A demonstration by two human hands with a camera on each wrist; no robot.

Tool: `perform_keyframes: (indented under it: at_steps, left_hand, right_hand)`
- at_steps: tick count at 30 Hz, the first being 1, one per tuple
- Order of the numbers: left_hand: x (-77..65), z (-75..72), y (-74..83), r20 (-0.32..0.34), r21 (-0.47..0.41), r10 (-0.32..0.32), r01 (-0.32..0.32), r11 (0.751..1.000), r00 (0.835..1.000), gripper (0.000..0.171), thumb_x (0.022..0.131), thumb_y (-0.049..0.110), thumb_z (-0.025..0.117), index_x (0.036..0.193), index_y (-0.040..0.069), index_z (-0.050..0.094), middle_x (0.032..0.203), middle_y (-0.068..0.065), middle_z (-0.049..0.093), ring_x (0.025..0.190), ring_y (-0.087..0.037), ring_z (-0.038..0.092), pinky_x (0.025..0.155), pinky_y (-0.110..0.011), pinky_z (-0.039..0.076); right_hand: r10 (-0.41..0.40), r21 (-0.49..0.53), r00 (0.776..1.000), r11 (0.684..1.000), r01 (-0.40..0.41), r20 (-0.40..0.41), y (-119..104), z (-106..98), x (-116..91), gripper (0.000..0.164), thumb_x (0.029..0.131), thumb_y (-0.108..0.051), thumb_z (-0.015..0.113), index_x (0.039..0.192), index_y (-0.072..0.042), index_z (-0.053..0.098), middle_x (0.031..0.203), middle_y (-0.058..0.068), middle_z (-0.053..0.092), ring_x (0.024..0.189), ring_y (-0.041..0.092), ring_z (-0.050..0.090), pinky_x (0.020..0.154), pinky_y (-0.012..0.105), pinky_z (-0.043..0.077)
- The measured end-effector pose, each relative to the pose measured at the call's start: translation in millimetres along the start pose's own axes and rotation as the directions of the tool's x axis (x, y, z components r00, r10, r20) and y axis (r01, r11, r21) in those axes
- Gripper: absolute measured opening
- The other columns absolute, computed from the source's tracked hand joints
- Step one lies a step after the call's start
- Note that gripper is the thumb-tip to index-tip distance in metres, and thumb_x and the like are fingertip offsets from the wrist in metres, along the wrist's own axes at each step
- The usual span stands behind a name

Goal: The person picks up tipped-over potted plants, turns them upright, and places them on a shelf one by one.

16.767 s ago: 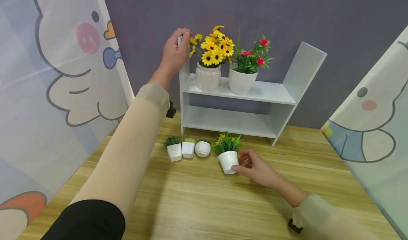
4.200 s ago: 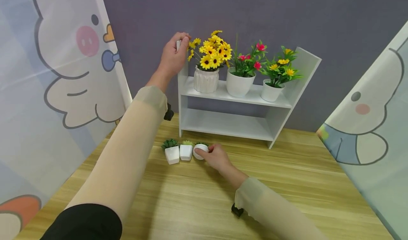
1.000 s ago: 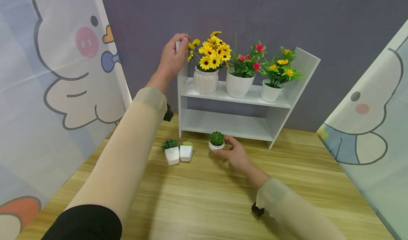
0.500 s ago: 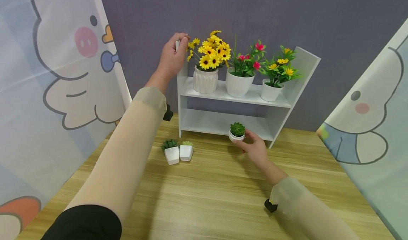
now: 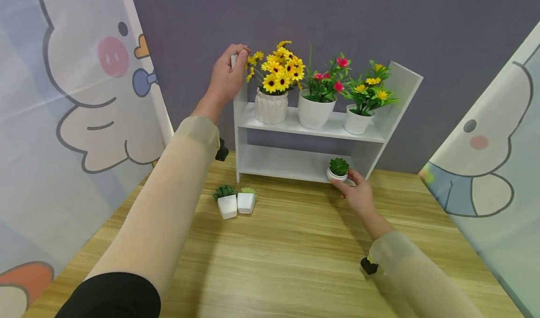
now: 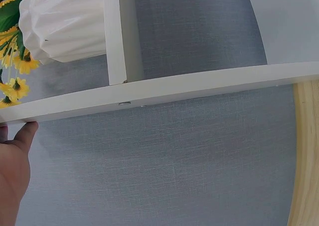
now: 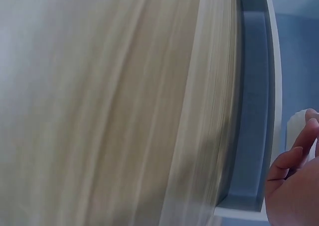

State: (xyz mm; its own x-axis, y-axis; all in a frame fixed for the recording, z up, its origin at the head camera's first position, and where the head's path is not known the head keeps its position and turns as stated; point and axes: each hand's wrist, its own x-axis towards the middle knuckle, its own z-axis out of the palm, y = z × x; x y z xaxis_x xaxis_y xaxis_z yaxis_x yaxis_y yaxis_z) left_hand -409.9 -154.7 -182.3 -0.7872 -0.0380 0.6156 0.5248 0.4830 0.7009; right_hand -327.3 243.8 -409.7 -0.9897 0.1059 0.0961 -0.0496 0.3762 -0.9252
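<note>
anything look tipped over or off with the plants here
The dark green succulent and the paler succulent beside it appear to lie on their sides on the table, leaves toward the shelf. They look odd because the round-potted succulent in the right hand is upright. No spill shows.

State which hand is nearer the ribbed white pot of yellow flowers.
Left hand, gripping the white shelf upright above-left of that pot. Right hand, well below-right, holds a round white succulent pot.

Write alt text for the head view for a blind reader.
A person's right hand holds a small potted succulent at the lower shelf of a white rack; the left hand grips the rack's side panel. Three potted flowers stand above; two small potted plants are on the table.
</note>
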Motion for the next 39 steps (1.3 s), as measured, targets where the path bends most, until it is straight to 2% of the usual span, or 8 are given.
perform_keyframes:
  at_steps: [3,11,19,26,39]
  left_hand:
    - [0.1,0.3,-1.1,-0.001,-0.007,0.004,-0.004,1.000,1.000,0.046,0.119,0.045,0.042,0.149,0.015,0.060,0.164,0.002,0.054,0.140,-0.017,0.056,0.119,-0.034,0.046]
    - [-0.1,0.2,-0.4,0.001,-0.021,0.008,-0.008,1.000,1.000,0.046,0.119,0.044,0.042,0.149,0.014,0.060,0.162,0.000,0.055,0.136,-0.017,0.057,0.117,-0.034,0.047]
    - [1.1,-1.9,0.9,-0.004,-0.012,0.007,-0.007,1.000,1.000,0.047,0.119,0.044,0.041,0.150,0.015,0.059,0.162,0.000,0.055,0.139,-0.018,0.056,0.119,-0.034,0.047]
    - [0.8,-0.4,0.0,0.004,0.000,-0.013,0.013,1.000,1.000,0.047,0.118,0.047,0.042,0.150,0.017,0.059,0.158,-0.001,0.057,0.136,-0.018,0.056,0.117,-0.034,0.048]
    - [0.0,0.2,-1.2,-0.002,-0.006,0.002,-0.002,1.000,1.000,0.047,0.118,0.046,0.042,0.149,0.016,0.060,0.157,-0.002,0.058,0.134,-0.018,0.057,0.115,-0.034,0.048]
  right_hand:
    - [0.013,-0.005,1.000,1.000,-0.014,-0.015,3,-5,4,0.083,0.101,-0.024,0.081,0.167,0.004,0.038,0.167,0.029,0.045,0.065,0.002,0.059,0.061,0.018,0.054]
    - [0.041,-0.004,0.998,0.999,-0.041,-0.041,6,-10,11,0.084,0.103,-0.024,0.079,0.168,0.005,0.034,0.170,0.031,0.042,0.055,0.001,0.056,0.056,0.019,0.053]
    - [0.050,-0.027,0.993,0.998,-0.053,-0.107,7,-6,16,0.088,0.103,-0.027,0.079,0.169,0.005,0.031,0.168,0.030,0.044,0.052,0.004,0.058,0.052,0.021,0.053]
    - [0.066,-0.001,0.989,0.998,-0.067,-0.136,8,-2,15,0.086,0.103,-0.025,0.078,0.168,0.006,0.031,0.167,0.032,0.045,0.048,0.003,0.057,0.048,0.021,0.052]
    - [0.062,0.019,0.991,0.998,-0.060,-0.120,10,-2,16,0.083,0.105,-0.024,0.077,0.169,0.003,0.032,0.165,0.031,0.048,0.050,0.002,0.060,0.050,0.022,0.055]
